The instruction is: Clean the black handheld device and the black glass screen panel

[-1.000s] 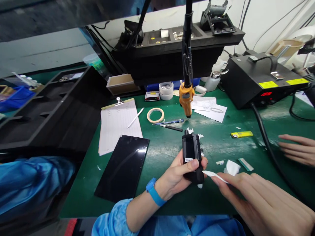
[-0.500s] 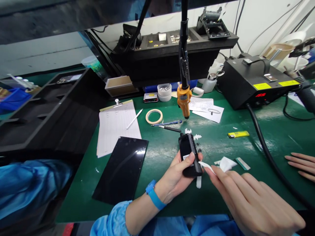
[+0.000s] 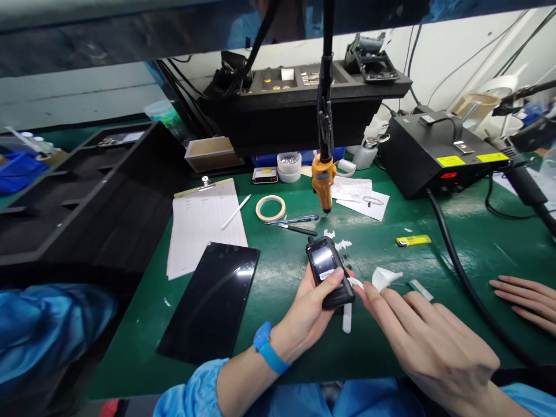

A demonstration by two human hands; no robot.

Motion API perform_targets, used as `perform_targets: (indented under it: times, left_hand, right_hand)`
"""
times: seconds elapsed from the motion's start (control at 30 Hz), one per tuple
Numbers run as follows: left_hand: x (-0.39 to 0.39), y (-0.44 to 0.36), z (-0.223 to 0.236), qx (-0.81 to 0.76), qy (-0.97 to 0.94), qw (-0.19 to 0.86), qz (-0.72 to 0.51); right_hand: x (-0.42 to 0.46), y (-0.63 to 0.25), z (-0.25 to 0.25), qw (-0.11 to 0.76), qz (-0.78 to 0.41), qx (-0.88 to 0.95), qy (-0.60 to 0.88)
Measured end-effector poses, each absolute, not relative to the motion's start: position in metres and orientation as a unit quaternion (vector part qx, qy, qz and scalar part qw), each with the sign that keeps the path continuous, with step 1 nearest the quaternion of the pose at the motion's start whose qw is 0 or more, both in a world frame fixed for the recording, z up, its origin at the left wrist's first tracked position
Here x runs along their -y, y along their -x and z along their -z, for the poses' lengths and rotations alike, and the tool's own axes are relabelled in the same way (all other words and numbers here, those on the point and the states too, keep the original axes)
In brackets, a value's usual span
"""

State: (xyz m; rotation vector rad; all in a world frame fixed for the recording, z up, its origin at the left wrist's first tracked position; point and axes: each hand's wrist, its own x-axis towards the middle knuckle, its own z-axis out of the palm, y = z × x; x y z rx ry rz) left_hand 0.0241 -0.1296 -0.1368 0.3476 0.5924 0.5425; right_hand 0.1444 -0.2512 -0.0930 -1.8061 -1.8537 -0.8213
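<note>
My left hand point(image 3: 306, 310) is wrapped round a black handheld device point(image 3: 329, 272) with a small screen and a stubby antenna, its thumb on the front below a white label. From the right, my right hand point(image 3: 428, 333) pinches a white cloth or tissue point(image 3: 386, 279). One twisted end of it touches the device's right edge, while the loose part sticks up behind the fingers. A small white strip point(image 3: 346, 318) lies on the table just under the device. Scraps of white film point(image 3: 343, 245) lie beyond it.
An orange electric screwdriver point(image 3: 324, 184) hangs over the table. A dark glass panel point(image 3: 211, 301) and a clipboard point(image 3: 206, 226) lie left. At right are a yellow lighter point(image 3: 412, 240), a black cable point(image 3: 460, 260), a black heating station point(image 3: 443, 153) and another person's hand point(image 3: 525, 298).
The device has tilted a little to the left, and its screen now catches the light. My right hand has shifted slightly left with the cloth. The whole view has moved a little.
</note>
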Motion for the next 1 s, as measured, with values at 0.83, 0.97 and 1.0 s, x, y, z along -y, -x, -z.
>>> perform_targets:
  times: [0.83, 0.97, 1.0]
  left_hand:
    - [0.127, -0.024, 0.131, -0.242, -0.062, 0.956, -0.156]
    - [0.128, -0.024, 0.132, -0.253, -0.054, 0.950, -0.176]
    - [0.129, -0.024, 0.133, -0.256, -0.053, 0.947, -0.185]
  right_hand:
    - [0.243, -0.152, 0.103, 0.369, 0.167, 0.672, 0.620]
    - [0.243, -0.145, 0.110, 0.369, 0.179, 0.650, 0.639]
    - [0.242, -0.142, 0.112, 0.368, 0.182, 0.641, 0.649]
